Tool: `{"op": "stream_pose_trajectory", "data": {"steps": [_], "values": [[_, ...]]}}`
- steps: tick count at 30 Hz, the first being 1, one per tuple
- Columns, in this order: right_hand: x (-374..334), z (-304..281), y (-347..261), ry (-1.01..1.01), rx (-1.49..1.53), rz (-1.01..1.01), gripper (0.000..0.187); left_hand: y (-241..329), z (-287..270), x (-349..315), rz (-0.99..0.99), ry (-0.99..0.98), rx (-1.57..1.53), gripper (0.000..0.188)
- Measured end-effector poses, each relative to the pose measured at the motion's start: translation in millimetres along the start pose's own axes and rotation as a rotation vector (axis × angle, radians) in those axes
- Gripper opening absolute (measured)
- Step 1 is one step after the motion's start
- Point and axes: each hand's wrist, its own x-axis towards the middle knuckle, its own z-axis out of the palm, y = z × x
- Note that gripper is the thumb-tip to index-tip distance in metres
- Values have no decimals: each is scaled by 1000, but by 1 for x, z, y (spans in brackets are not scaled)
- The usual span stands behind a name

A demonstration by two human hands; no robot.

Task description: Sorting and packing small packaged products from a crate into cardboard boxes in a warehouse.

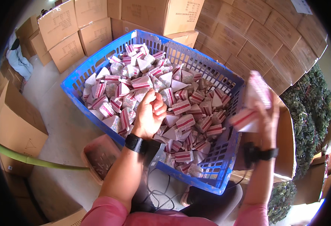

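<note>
A blue plastic basket (229, 150) in front of me is heaped with cake-slice ornaments (185, 122), white and pink wedges with a dark red stripe, many with a speckled side. Above the heap is my left hand (149, 115), its fingers curled in with the thumb against them; whatever they may hold is hidden. My right hand (265, 120), smeared by motion, grips at least two ornaments (259, 90) just beyond the basket's right rim. One of them sticks up from the fingers, and another juts out to the left. Below that hand stands an open cardboard box (286, 147).
Stacked cartons (244, 41) line the back, with more boxes (20, 113) at the left. A reddish bin (101, 152) sits on the floor near a green strap (41, 161). Green artificial foliage (308, 101) lies at the right. A black cable (158, 196) hangs near my legs.
</note>
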Motion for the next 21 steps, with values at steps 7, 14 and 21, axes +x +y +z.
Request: {"op": "stream_pose_trajectory", "data": {"steps": [7, 14, 21], "values": [[24, -124, 4, 273, -1299, -318, 59, -8, 6, 7, -21, 3, 22, 17], [-39, 98, 60, -1036, -646, 127, 42, 1, 6, 4, 109, 284, 57, 17], [-121, 189, 182, -1243, -457, 309, 60, 7, -4, 0, 180, 187, 147, 15]]}}
